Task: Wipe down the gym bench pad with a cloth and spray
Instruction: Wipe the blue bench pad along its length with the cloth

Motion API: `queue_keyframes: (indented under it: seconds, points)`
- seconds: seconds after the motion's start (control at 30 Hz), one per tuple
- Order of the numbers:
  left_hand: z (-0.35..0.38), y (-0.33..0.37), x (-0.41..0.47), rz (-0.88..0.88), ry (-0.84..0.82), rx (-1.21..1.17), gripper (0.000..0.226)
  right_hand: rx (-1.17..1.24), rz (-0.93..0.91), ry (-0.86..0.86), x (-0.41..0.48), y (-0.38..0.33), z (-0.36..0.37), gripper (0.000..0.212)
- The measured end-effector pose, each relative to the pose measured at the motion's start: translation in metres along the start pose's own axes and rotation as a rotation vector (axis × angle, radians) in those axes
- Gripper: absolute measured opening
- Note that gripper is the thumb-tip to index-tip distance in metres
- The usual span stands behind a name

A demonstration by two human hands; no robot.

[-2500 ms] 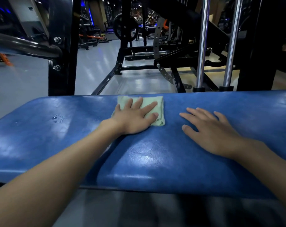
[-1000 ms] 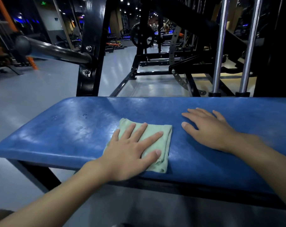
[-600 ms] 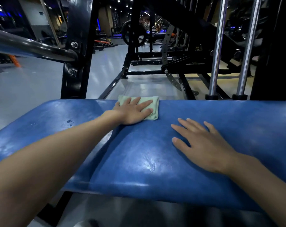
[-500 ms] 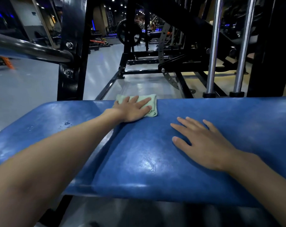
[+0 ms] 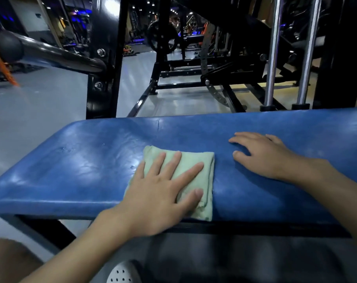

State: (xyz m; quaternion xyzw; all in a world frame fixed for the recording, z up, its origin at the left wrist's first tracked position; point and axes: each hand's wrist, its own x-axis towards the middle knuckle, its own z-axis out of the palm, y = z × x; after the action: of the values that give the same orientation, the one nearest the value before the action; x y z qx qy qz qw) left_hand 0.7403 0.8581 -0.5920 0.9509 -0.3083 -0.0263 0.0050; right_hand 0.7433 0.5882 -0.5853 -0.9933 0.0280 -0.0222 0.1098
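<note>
Bench pad (image 5: 81, 170): faint wet specks (image 5: 64, 149) towards its left end, no cloth on them.

Left hand (image 5: 159, 197): flat, fingers straight and spread, pressing the folded green cloth (image 5: 208, 174) onto the pad's near edge, about mid-pad. The cloth's lower corner laps just over that edge.

Right hand (image 5: 265, 158): on the pad right of the cloth, apart from it, laid flat, holding nothing.

Spray bottle not in view.

Judgement: wiping stroke. Keep palm pressure even, overlap passes, work towards the pad's left end, and keep the fold from bunching.
</note>
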Motion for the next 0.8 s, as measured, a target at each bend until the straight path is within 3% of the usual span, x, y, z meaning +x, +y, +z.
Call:
queue_keyframes:
  seconds: [0.17, 0.4, 0.57, 0.8]
  points:
    - [-0.002, -0.009, 0.023, -0.019, -0.006, -0.037, 0.069, 0.01, -0.048, -0.058, 0.006, -0.015, 0.009, 0.056]
    - [-0.011, -0.05, 0.147, -0.105, -0.055, -0.061, 0.054, -0.038, -0.061, -0.086, 0.006, -0.014, 0.012, 0.062]
    - [-0.02, -0.068, 0.218, -0.186, -0.093, -0.057, 0.06, -0.039, -0.061, -0.057, 0.006, -0.014, 0.014, 0.063]
    - [-0.014, -0.057, 0.175, -0.155, -0.098, -0.068, 0.057, -0.024, -0.052, -0.065, 0.005, -0.015, 0.012, 0.061]
